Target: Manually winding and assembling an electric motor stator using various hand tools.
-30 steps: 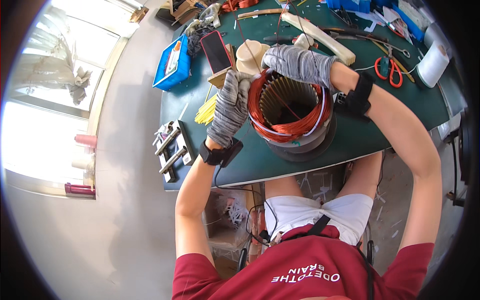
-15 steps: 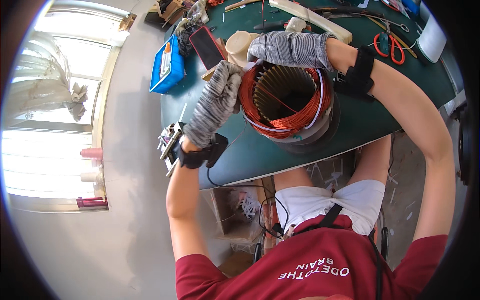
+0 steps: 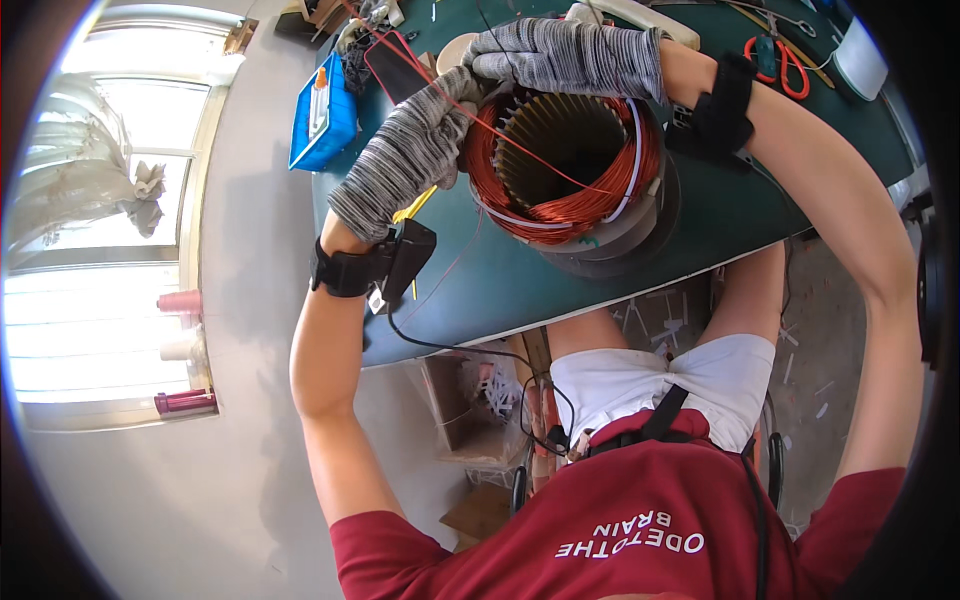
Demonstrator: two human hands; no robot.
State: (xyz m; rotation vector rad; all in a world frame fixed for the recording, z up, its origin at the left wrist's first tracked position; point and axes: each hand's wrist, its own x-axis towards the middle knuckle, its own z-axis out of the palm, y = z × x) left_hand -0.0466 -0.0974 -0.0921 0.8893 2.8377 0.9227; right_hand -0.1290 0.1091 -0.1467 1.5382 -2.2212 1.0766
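Note:
A motor stator (image 3: 548, 125) with bundles of red-brown copper wire (image 3: 640, 150) around its open end stands upright on the green tabletop. White sleeving runs along part of the coil. My left hand (image 3: 415, 145), in a grey striped knit glove, is closed at the coil's far left edge. My right hand (image 3: 560, 55), gloved alike, arches over the far rim, its fingers bent down toward the left hand's fingertips. What either hand pinches is hidden by the gloves. A thin red wire (image 3: 520, 155) slants across the bore, passing over the left hand.
A blue tray (image 3: 345, 125) and a dark red-edged phone (image 3: 392, 68) lie left. Red-handled scissors (image 3: 790, 75) and a white thread cone (image 3: 860, 60) are at the far right. A yellow item (image 3: 415, 205) shows beneath my left wrist. A black cable (image 3: 440, 345) hangs off the near edge.
Both hands have shifted up and left in view, and the left elbow has swung outward. The red wire now stretches over the left hand. The yellow item has come into view.

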